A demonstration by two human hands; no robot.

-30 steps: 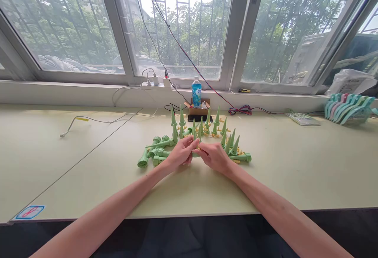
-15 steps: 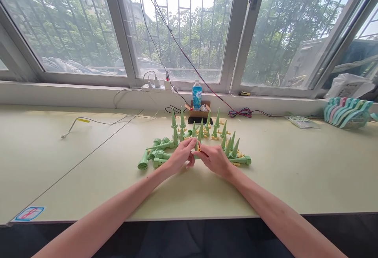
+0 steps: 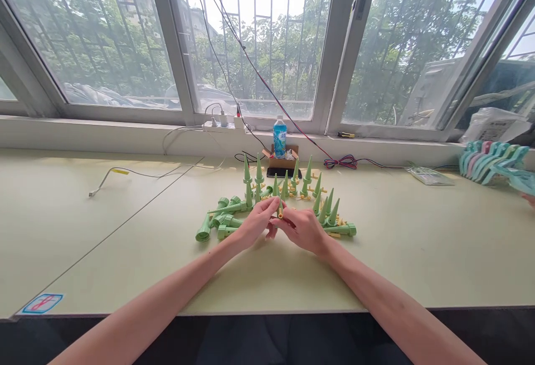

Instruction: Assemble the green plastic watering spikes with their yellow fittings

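My left hand and my right hand meet over the pale green table, fingers pinched together on one small green cone-shaped plastic part with a yellow piece. Just behind them, several green cones stand upright with small yellow pieces scattered among them. To the left of my left hand, more green cones lie on their sides in a heap. One cone lies flat to the right of my right hand.
A blue-labelled bottle, a small cardboard box and a dark phone sit by the window sill. Cables run along the back. A white cable lies at left. Pastel clips are stacked at far right.
Both hands have stayed together on the same small part, shifting their fingers slightly. The view has tilted up a little. Something teal has appeared at the right edge.
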